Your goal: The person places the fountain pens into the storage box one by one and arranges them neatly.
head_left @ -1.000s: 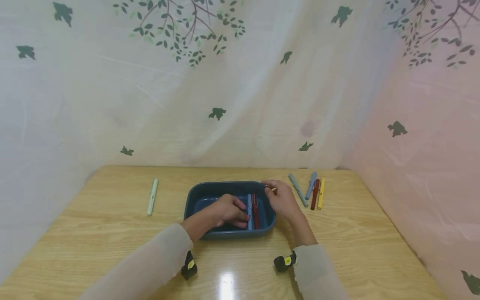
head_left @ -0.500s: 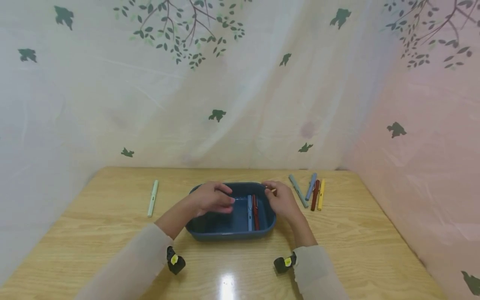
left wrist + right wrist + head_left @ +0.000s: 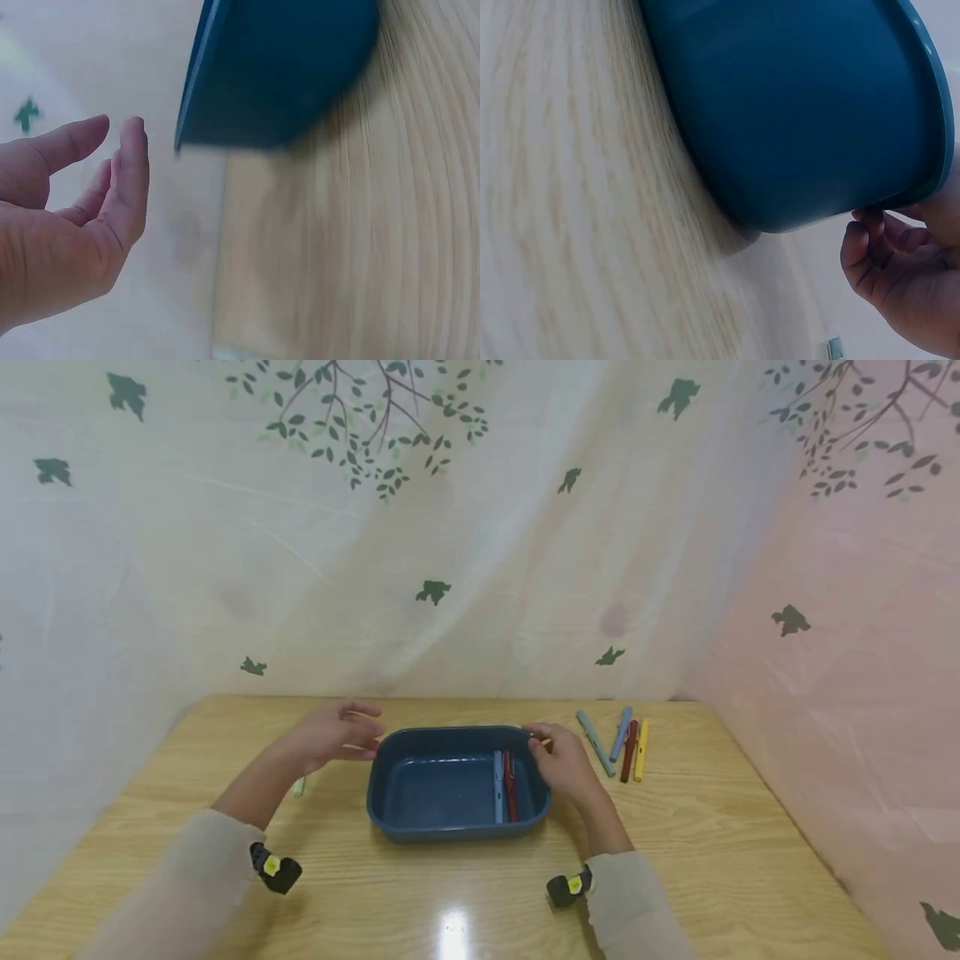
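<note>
A dark blue rectangular tray [image 3: 457,835] stands mid-table with a blue pen [image 3: 498,789] and a dark red pen [image 3: 512,787] lying side by side at its right end. My left hand [image 3: 330,737] hovers just left of the tray, fingers apart and loosely bent, holding nothing. Below it a pale green pen [image 3: 299,787] lies on the table, mostly hidden by the hand and wrist. At the tray's back right corner, my right hand [image 3: 567,764] grips the rim. In the right wrist view its fingers [image 3: 856,244] curl against the tray's edge.
Right of the tray, on the wooden table [image 3: 720,835], lie a grey-green pen [image 3: 596,743], a blue pen [image 3: 622,734], a dark red pen [image 3: 629,752] and a yellow pen [image 3: 642,750]. A printed cloth backdrop [image 3: 480,610] rises behind the table.
My left hand has left the blue pen inside the tray and moved leftward out past the tray's left rim, over the pale green pen. The right hand stays at the corner.
</note>
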`<state>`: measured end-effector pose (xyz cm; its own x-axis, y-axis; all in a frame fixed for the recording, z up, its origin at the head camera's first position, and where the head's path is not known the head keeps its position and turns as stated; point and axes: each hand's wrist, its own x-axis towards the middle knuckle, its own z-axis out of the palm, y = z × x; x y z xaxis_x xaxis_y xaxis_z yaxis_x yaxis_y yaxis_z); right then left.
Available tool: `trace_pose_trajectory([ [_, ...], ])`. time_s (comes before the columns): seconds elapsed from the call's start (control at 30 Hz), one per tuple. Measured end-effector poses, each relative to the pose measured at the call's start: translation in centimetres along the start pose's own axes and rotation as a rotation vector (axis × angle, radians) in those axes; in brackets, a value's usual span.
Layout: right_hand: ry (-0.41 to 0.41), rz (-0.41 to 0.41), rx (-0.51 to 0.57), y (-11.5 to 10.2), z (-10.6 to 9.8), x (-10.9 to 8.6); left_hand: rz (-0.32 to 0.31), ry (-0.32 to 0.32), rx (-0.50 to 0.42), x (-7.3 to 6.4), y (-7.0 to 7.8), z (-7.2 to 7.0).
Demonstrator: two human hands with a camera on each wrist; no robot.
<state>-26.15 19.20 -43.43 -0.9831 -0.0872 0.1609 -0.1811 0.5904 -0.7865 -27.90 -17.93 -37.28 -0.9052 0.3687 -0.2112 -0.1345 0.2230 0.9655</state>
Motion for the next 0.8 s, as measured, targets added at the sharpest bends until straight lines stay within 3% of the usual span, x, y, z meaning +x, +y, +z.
trace_pose_trajectory([
  [0.2, 0.006, 0.000, 0.001, 0.2, 0.0, 0.0, -0.071, 0.073, 0.072, -0.8, -2.1, -4.2],
  [0.4, 0.008, 0.002, -0.002, 0.1, 0.1, -0.2, -0.143, 0.143, 0.135, -1.1, -4.4, -7.3],
  [0.53, 0.009, 0.003, -0.001, 0.1, 0.1, -0.2, -0.171, 0.181, 0.176, -0.9, -5.7, -8.5],
  [0.8, 0.003, -0.002, -0.002, 0.0, 0.1, -0.1, -0.201, 0.209, 0.187, -1.1, -6.6, -9.2],
])
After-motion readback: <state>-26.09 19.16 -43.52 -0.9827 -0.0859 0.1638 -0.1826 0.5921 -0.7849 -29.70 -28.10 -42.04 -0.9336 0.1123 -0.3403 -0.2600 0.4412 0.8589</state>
